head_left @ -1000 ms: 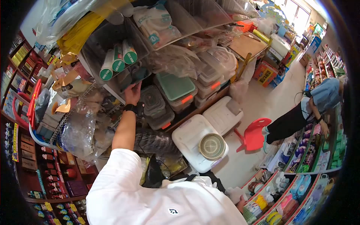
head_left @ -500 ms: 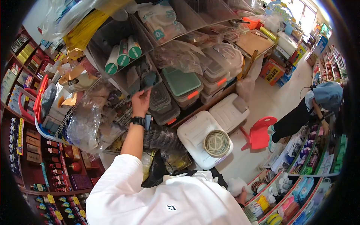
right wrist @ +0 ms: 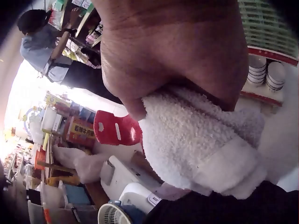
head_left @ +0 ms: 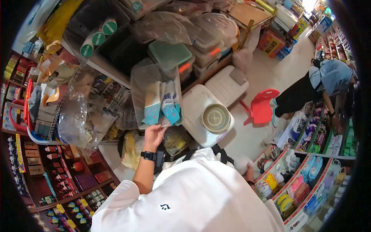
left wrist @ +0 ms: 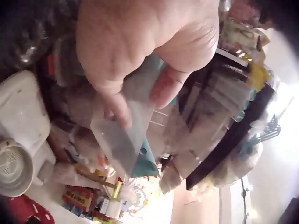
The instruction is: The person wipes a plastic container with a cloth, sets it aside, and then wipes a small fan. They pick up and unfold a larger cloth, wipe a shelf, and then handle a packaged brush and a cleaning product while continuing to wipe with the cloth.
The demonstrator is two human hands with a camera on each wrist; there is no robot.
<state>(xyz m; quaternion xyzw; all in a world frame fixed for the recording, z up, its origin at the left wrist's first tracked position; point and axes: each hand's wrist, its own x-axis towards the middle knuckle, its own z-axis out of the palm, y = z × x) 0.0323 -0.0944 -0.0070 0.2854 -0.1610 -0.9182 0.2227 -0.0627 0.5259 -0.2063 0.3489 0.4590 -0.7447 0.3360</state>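
A clear plastic bin (head_left: pixel 137 83) juts out of the shelf, tilted, with blue-and-white packets (head_left: pixel 152 110) inside near its front. My left hand (head_left: pixel 154 136) pinches the bin's front edge from below. The left wrist view has the thumb and fingers of the left hand (left wrist: pixel 145 44) on the translucent bin wall (left wrist: pixel 119 140). Low on the right, my right hand (head_left: pixel 250 173) holds a white fluffy cloth (head_left: pixel 242 163) at my side. In the right wrist view the bunched cloth (right wrist: pixel 187 140) hangs from the right hand (right wrist: pixel 173 56), whose fingertips are partly hidden.
White storage boxes (head_left: pixel 193 102) carry a round basket (head_left: pixel 216 118). Lidded boxes (head_left: pixel 170 54) are stacked behind the bin. A red chair (head_left: pixel 262 106) and a bending person (head_left: pixel 297 91) are to the right, beside goods shelves. Plastic-wrapped items (head_left: pixel 77 116) crowd the left.
The left hand has drawn the clear bin out of its slot toward my body, bringing its packets into plain view. The head view has tipped downward. The right hand still holds the cloth.
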